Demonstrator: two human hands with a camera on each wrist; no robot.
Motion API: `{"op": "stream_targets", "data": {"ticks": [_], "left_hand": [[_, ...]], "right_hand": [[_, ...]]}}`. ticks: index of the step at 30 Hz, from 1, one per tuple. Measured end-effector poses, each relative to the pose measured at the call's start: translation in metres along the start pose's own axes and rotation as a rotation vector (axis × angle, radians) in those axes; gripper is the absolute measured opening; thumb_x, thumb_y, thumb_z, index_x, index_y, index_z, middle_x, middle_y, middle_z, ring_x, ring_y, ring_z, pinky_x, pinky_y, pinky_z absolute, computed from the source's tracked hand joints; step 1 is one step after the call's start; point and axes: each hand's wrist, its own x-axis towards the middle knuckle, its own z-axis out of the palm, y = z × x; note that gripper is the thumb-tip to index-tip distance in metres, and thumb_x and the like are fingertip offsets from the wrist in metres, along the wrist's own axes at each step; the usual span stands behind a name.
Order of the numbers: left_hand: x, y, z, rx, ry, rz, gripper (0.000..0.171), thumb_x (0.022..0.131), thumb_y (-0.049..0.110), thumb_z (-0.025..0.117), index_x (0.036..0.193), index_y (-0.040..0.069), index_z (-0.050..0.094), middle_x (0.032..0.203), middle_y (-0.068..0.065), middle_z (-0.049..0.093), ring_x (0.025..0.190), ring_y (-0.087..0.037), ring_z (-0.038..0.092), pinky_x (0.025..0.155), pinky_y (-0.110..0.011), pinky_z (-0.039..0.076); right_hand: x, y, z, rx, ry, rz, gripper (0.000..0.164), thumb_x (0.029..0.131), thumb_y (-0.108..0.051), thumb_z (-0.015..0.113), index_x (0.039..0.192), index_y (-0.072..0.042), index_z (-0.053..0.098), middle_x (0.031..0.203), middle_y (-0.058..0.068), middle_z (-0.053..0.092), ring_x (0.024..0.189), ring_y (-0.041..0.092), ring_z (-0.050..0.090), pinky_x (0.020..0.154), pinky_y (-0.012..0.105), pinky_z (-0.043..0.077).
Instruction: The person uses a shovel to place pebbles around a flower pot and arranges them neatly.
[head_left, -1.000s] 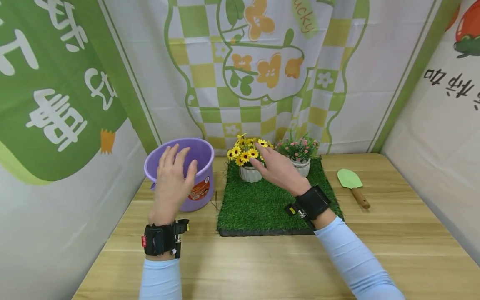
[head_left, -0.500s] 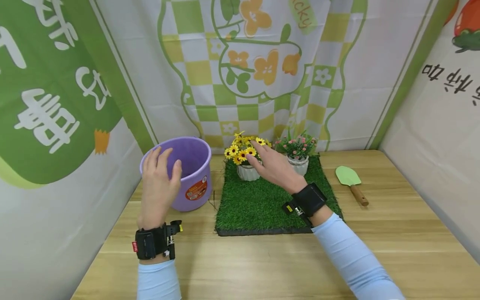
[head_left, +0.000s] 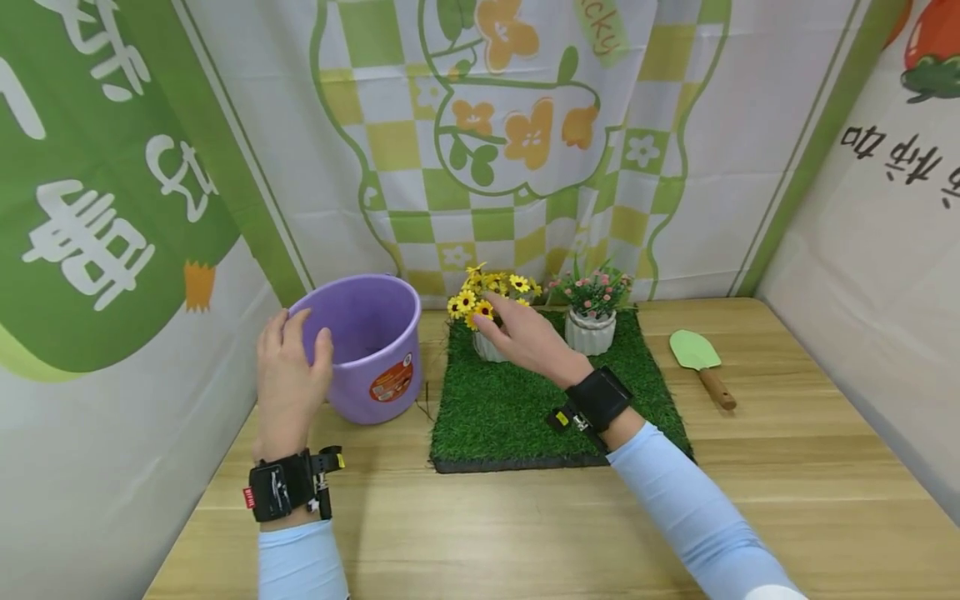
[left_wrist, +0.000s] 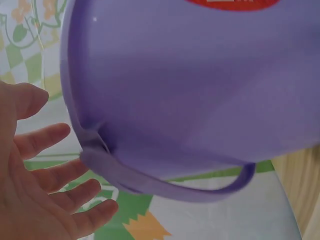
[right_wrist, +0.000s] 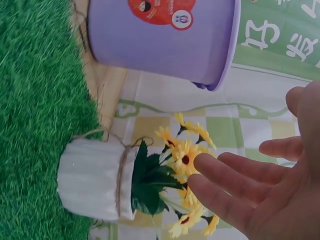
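A purple bucket [head_left: 341,387] with a red oval label stands on the table at the left. My left hand [head_left: 288,387] is raised at its left rim, fingers loosely bent. In the left wrist view the fingers spread beside the rim and the hanging purple handle [left_wrist: 195,194]; whether a fingertip touches cannot be told. My right hand [head_left: 528,343] hovers at the yellow flowers [head_left: 519,283], partly covering them, with fingers extended and nothing held. Those flowers grow from a ribbed white pot [right_wrist: 92,177] tied with twine. Whether the fingers brush the petals is unclear.
Both pots stand on a green turf mat [head_left: 495,417], the second a white pot [head_left: 591,333] with pink flowers [head_left: 600,292]. A hand trowel [head_left: 694,350] with a wooden handle lies on the table [head_left: 495,533] to the right. Printed fabric surrounds the back and sides.
My left hand has moved left and down, from in front of the bucket to its left rim. My right hand has shifted slightly left and down, uncovering the pink-flower pot.
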Motion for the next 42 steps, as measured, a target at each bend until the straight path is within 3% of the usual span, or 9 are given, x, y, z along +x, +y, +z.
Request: {"op": "stream_targets", "data": {"ticks": [4,11,15,19,23,29,37,42], "left_hand": [[-0.003,-0.005,-0.004,-0.007,-0.015,-0.057,0.045,0.099,0.023,0.053,0.136,-0.002,0.051,0.146,-0.03,0.04,0.136,-0.047,0.034,0.112,-0.059,0.027],[-0.008,-0.014,-0.01,0.003,-0.067,-0.177,0.052,0.101,0.032,0.046,0.147,0.007,0.042,0.156,-0.022,0.03,0.143,-0.043,0.028,0.113,-0.062,0.025],[-0.009,-0.018,-0.011,0.008,-0.081,-0.218,0.053,0.102,0.035,0.044,0.148,0.008,0.04,0.157,-0.022,0.028,0.144,-0.044,0.027,0.113,-0.064,0.024],[-0.007,-0.021,-0.013,0.012,-0.078,-0.227,0.054,0.102,0.037,0.042,0.147,0.007,0.04,0.157,-0.023,0.028,0.143,-0.044,0.027,0.112,-0.065,0.025],[-0.005,-0.022,-0.013,0.01,-0.065,-0.22,0.055,0.102,0.037,0.042,0.146,0.005,0.041,0.156,-0.023,0.03,0.143,-0.044,0.028,0.112,-0.065,0.024],[-0.005,-0.024,-0.011,0.004,-0.113,-0.253,0.059,0.103,0.042,0.038,0.151,0.008,0.034,0.159,-0.022,0.025,0.144,-0.045,0.026,0.112,-0.066,0.022],[-0.004,-0.032,-0.012,-0.005,-0.118,-0.301,0.064,0.103,0.045,0.036,0.156,0.013,0.021,0.16,-0.019,0.024,0.145,-0.041,0.025,0.114,-0.062,0.023],[-0.003,-0.037,-0.01,-0.004,-0.142,-0.333,0.064,0.103,0.045,0.035,0.156,0.014,0.019,0.161,-0.019,0.022,0.146,-0.042,0.025,0.114,-0.063,0.022]], "right_hand": [[0.004,-0.002,0.001,0.017,0.001,0.003,0.064,0.103,-0.052,0.032,0.156,-0.017,0.023,0.146,0.014,0.05,0.122,0.026,0.058,0.101,0.042,0.045],[0.008,-0.005,0.004,-0.03,-0.003,-0.005,0.068,0.103,-0.055,0.031,0.156,-0.013,0.023,0.155,0.013,0.039,0.131,0.029,0.052,0.11,0.042,0.038],[0.01,-0.004,0.007,-0.032,-0.003,-0.01,0.066,0.103,-0.052,0.032,0.155,-0.011,0.024,0.152,0.014,0.043,0.127,0.028,0.054,0.108,0.041,0.04],[0.013,-0.006,0.009,-0.019,0.005,-0.02,0.065,0.104,-0.05,0.033,0.154,-0.009,0.026,0.146,0.016,0.049,0.12,0.027,0.059,0.103,0.041,0.044],[0.016,-0.008,0.012,-0.046,0.027,-0.04,0.064,0.104,-0.049,0.034,0.153,-0.008,0.028,0.145,0.017,0.05,0.122,0.029,0.059,0.101,0.043,0.046],[0.022,-0.014,0.022,-0.097,0.05,-0.059,0.06,0.105,-0.044,0.038,0.153,-0.01,0.03,0.134,0.016,0.059,0.106,0.026,0.066,0.089,0.042,0.052],[0.03,-0.021,0.032,-0.091,0.043,-0.04,0.061,0.104,-0.046,0.035,0.153,-0.01,0.031,0.145,0.016,0.051,0.126,0.028,0.056,0.099,0.044,0.048],[0.033,-0.021,0.042,-0.034,0.036,-0.019,0.06,0.105,-0.046,0.035,0.152,-0.009,0.032,0.145,0.014,0.052,0.125,0.027,0.057,0.102,0.042,0.047]]}}
